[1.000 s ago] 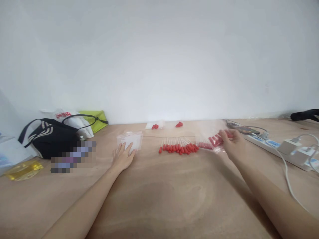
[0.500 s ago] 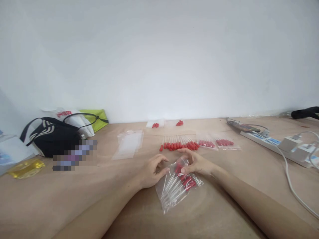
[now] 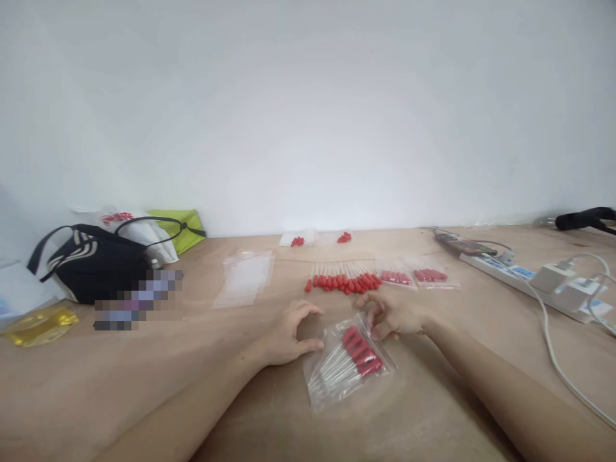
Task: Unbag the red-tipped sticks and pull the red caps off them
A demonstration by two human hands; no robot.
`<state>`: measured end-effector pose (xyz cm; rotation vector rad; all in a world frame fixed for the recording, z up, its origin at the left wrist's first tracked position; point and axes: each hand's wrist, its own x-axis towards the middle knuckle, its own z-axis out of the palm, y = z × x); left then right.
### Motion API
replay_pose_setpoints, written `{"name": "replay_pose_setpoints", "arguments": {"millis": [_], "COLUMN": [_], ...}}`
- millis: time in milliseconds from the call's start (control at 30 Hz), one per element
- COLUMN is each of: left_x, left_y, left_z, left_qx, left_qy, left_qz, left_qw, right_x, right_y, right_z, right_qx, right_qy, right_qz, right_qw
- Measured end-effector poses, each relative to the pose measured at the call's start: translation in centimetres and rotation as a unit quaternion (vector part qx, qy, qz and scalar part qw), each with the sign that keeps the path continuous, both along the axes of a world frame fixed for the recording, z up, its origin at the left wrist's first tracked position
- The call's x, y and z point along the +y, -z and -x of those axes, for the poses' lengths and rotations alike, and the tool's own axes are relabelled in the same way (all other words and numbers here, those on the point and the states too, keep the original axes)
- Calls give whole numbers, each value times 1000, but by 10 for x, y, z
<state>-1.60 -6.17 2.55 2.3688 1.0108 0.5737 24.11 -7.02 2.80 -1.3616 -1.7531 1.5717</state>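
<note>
Left hand (image 3: 289, 330) is sitting just left of the bag, palm facing inward, thumb and fingers spreading into a wide C, open and gripping nothing; thumb tip is pointing at the bag's left edge, cannot tell if it's touching. Left forearm is running in from lower left, wrist near straight. Right hand (image 3: 397, 314) is sitting at the bag's upper right edge, fingers curling loosely inward, thumb tucking under them; fingertips are meeting the edge in view, but cannot tell whether they're pinching the film. Right forearm is slanting in from lower right, wrist bending slightly toward the bag. The flat clear plastic zip bag of red-tipped white sticks (image 3: 344, 369) is lying askew on the light brown wooden table (image 3: 269, 410) between the hands, nearer the wearer, red ends pointing upper right, white shafts fanning lower left. Beyond the hands, a row of loose sticks with red oblong heads (image 3: 341, 282) is lying heads toward the wearer. Two filled clear bags (image 3: 430, 275) are lying right of it, a stack of flat translucent bags (image 3: 245, 279) left.
</note>
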Motion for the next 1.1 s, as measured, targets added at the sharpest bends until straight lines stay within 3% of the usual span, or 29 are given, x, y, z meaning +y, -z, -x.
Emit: {"name": "replay_pose_setpoints", "arguments": {"millis": [67,133,200,300,467,633,733,933,1100], "left_x": [-1,-1,0,5,22,38,41,34,30], "left_y": [-2,-2,1,8,12,-5,-9,5,8], "left_z": [1,1,-2,-7,-14,-24,-30,-29,-25], "left_qx": [-8,-30,-71,-98,-82,-2,9,-43,-105], "left_qy": [34,41,17,-47,-122,-30,-31,-76,-100], "left_qz": [12,46,81,114,109,168,160,177,201], "left_qw": [999,998,994,988,983,985,987,980,969], "right_x": [2,3,2,2,9,12,13,17,15], "right_y": [4,9,12,15,18,23,25,30,33], "right_z": [10,24,38,52,45,38,40,45,49], "right_qx": [2,-25,-59,-39,-72,-129,-142,-53,30], "right_qy": [25,46,45,18,70,79,80,69,38], "right_qz": [-86,-224,-358,-447,-451,-392,-394,-362,-359], "right_qw": [996,973,931,893,887,907,905,928,932]}}
